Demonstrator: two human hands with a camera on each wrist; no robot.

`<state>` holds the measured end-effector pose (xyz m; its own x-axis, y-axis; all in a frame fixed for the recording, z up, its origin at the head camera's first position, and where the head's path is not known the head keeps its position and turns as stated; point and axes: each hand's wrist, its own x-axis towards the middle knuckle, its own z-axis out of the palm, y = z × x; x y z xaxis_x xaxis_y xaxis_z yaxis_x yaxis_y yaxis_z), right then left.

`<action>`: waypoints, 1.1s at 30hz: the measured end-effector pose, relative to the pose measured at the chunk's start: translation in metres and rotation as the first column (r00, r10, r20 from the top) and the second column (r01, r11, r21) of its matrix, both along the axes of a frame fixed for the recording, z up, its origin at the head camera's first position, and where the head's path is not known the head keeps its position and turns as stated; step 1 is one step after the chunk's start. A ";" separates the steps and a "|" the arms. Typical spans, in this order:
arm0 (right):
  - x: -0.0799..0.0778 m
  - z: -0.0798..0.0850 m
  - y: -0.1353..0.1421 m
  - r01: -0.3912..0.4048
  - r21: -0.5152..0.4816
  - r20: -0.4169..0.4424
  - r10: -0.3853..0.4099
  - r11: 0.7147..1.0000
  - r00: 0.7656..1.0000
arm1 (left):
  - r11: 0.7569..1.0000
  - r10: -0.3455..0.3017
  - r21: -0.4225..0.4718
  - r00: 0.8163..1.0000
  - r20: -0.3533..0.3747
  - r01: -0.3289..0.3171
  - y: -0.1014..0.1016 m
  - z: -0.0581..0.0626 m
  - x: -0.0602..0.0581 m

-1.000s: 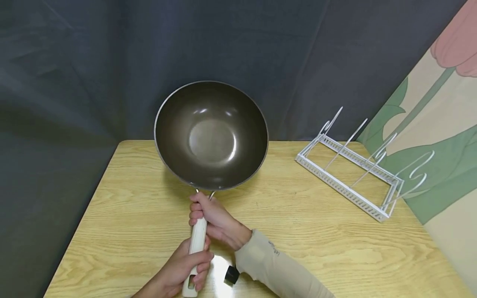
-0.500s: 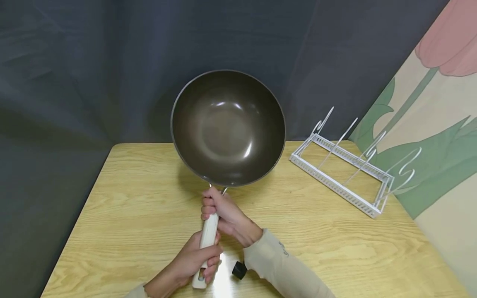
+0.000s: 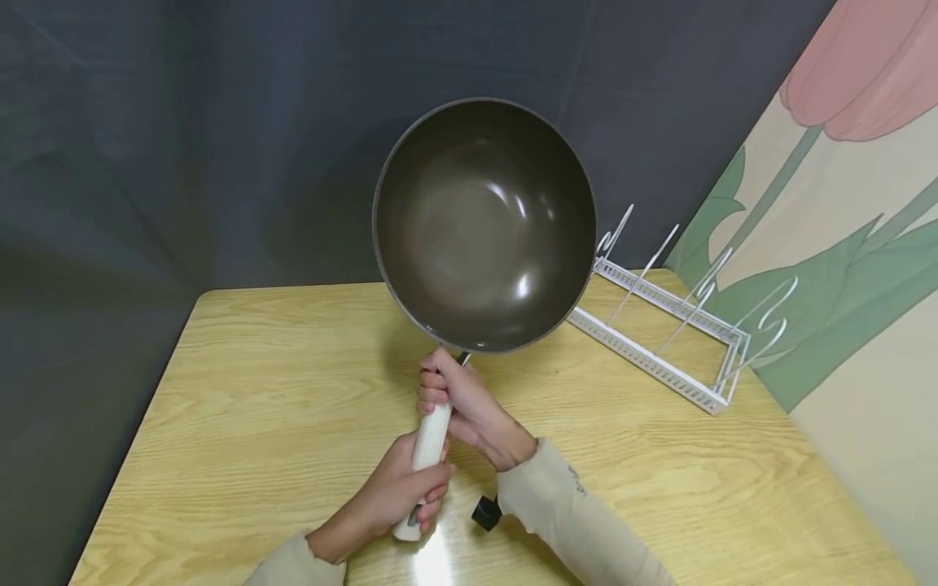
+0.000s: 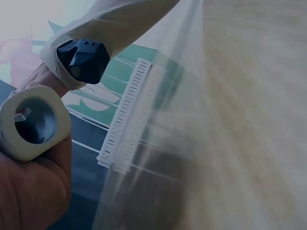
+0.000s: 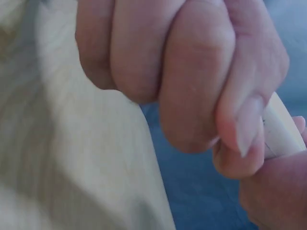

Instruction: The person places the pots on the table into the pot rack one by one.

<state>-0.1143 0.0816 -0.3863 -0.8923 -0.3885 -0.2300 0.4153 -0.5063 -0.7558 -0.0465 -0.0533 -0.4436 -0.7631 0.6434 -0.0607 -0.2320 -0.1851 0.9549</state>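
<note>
A deep wok (image 3: 476,236) with a brown inside and a thin rim is held up over the table, its bowl turned toward the head camera. Its off-white handle (image 3: 432,435) slants down toward the person. Around the lower part of that handle the left hand (image 3: 406,484) is wrapped. The right hand (image 3: 469,403) grips it higher up, close below the bowl. From the left wrist, the handle's hollow end (image 4: 60,120) shows above the left hand (image 4: 33,191). Curled fingers of the right hand (image 5: 187,72) fill the right wrist view, with a piece of handle (image 5: 280,129) beyond.
A white wire rack (image 3: 659,366) with upright prongs stands at the right on the wooden table (image 3: 278,407); the wok overlaps its left end. Dark cloth (image 3: 220,146) hangs behind. A flower-patterned wall (image 3: 865,244) borders the right. A black device (image 3: 487,513) is at the right wrist.
Both hands have carried the wok up and to the right, toward the rack, and its bowl faces the head camera more fully. The grips on the handle stay the same; the view has shifted right.
</note>
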 end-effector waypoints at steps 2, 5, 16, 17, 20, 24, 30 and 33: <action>-0.002 0.003 0.004 0.009 -0.016 -0.004 -0.009 1.000 1.000 | 1.000 -0.004 -0.004 1.000 -0.030 0.004 0.004 0.002 -0.004; -0.006 0.008 0.010 0.003 -0.041 -0.015 -0.003 0.999 1.000 | 1.000 0.008 -0.026 0.997 -0.071 -0.009 0.009 0.006 -0.008; -0.024 0.025 0.049 -0.086 -0.181 -0.156 0.057 0.980 0.986 | 0.999 -0.021 -0.041 0.974 -0.226 0.012 0.040 0.021 -0.032; -0.025 0.026 0.053 -0.102 -0.197 -0.178 0.066 0.975 0.982 | 0.999 -0.024 -0.040 0.971 -0.237 0.015 0.043 0.022 -0.034; -0.028 0.029 0.064 -0.144 -0.229 -0.230 0.091 0.963 0.969 | 0.999 -0.030 -0.043 0.963 -0.266 0.020 0.053 0.025 -0.039; -0.030 0.036 0.075 -0.133 -0.219 -0.242 0.078 0.967 0.967 | 0.998 -0.020 -0.069 0.950 -0.311 -0.002 0.063 0.029 -0.044; -0.033 0.043 0.084 0.013 -0.164 -0.175 -0.042 0.986 0.984 | 0.992 0.005 -0.116 0.920 -0.391 -0.054 0.072 0.035 -0.050; -0.035 0.045 0.087 0.069 -0.127 -0.162 -0.089 0.989 0.983 | 0.987 0.023 -0.133 0.909 -0.417 -0.086 0.077 0.035 -0.053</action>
<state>-0.1489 0.1684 -0.3416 -0.9431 -0.3310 -0.0315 0.2438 -0.6241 -0.7424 -0.0999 0.0234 -0.4084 -0.7734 0.6085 0.1778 0.1953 -0.0381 0.9800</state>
